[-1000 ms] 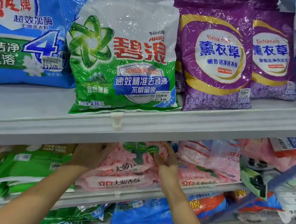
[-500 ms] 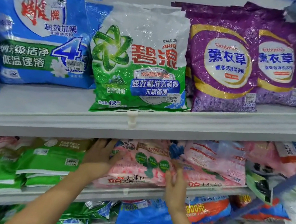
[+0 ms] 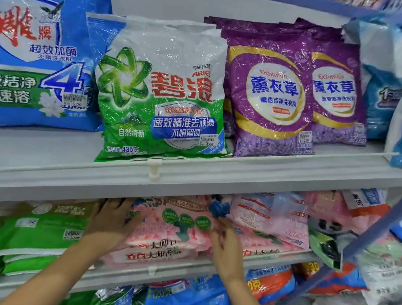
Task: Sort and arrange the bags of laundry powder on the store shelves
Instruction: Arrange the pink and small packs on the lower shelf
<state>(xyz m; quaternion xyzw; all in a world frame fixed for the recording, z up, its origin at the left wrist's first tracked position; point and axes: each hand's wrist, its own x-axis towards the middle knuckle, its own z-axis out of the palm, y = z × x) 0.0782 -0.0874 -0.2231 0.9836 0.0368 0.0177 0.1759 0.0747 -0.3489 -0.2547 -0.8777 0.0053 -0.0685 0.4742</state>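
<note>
A stack of pink laundry powder bags [image 3: 172, 229] lies on the second shelf, under the white shelf edge [image 3: 59, 177]. My left hand [image 3: 112, 220] rests against the stack's left side with its fingers spread and the thumb on the top bag. My right hand [image 3: 226, 246] presses against the right side of the same stack; its fingertips are blurred. On the shelf above stand a green-and-white bag [image 3: 162, 93], two purple bags [image 3: 271, 97] and a large blue bag [image 3: 27, 45].
Flat green bags [image 3: 37, 232] lie left of the pink stack, and more pink bags [image 3: 269, 216] lie to its right. Blue and orange bags [image 3: 184, 300] fill the shelf below. A blue slanted upright [image 3: 379, 233] crosses on the right, in front of more bags.
Both hands have shifted from the top of the pink bag to its two sides. The view has tilted up, so more of the upper shelf shows.
</note>
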